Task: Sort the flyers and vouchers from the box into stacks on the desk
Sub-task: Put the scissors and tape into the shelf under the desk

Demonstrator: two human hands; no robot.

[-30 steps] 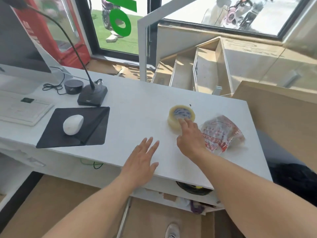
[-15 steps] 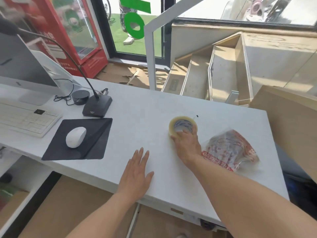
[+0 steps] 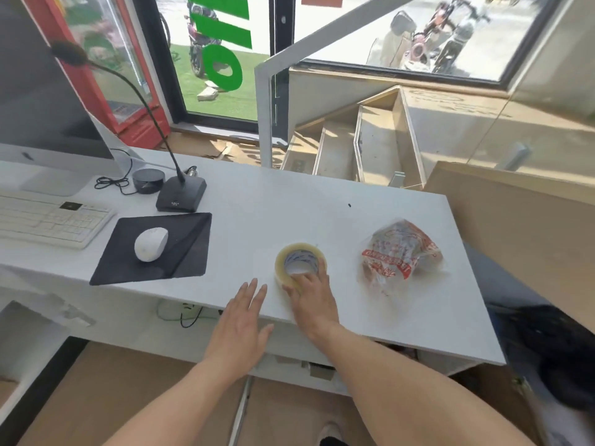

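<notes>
Gripping tape roll (image 3: 301, 261), right hand (image 3: 314, 302) fingers (image 3: 306, 280) hooked inside core

Sunlit window (image 3: 402, 30) behind white desk (image 3: 283, 201), brown floor (image 3: 106, 391) below.

My white desk (image 3: 257, 201) and what lay on it.
It bore a keyboard (image 3: 48, 218), mouse pad (image 3: 186, 249), microphone base (image 3: 182, 196), tape roll (image 3: 301, 260) and a crumpled plastic bag (image 3: 401, 252).

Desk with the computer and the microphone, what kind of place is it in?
Probably a shop's front counter or reception. The white desk has a computer, keyboard and a gooseneck microphone for talking to visitors. Behind it, a glass door opens onto grass and parked scooters.
</notes>
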